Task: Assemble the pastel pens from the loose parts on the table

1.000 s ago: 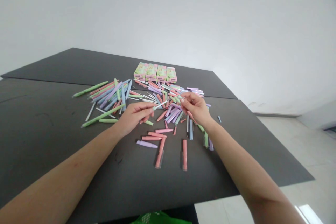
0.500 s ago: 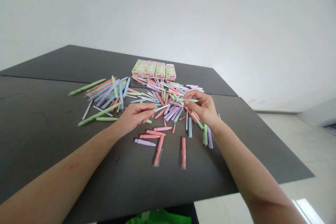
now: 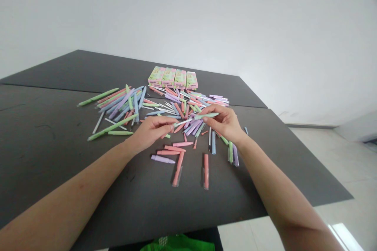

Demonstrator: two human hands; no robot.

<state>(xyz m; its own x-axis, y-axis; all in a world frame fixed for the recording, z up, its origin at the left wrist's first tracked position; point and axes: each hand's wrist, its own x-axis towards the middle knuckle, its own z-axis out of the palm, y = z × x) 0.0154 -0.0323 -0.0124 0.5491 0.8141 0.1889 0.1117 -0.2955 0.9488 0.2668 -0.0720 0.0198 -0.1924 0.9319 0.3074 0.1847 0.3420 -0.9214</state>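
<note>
Between the thumb and fingers of my left hand (image 3: 154, 130) is a thin white pen refill (image 3: 183, 122), pointing right. My right hand (image 3: 223, 120) pinches a pale green pen barrel (image 3: 207, 116) with a tapered end. The refill's free end meets the barrel's left end, or lies just in front of it; how far it is inside I cannot tell. Below my hands lie loose pink pen parts (image 3: 182, 144), a purple pen barrel (image 3: 163, 159) and two red pen parts with clear clips, one of them a red cap piece (image 3: 206, 171).
Mixed pen parts (image 3: 193, 127) are heaped under and behind my hands. To the left lies a pile of assembled-looking pens (image 3: 119, 104). Several pink-green boxes (image 3: 156, 76) stand in a row farther back on the dark table (image 3: 123, 204). A pale wall rises behind.
My right hand has shifted slightly left and down with the green barrel, bringing its end to the white refill. My left hand has barely moved.
</note>
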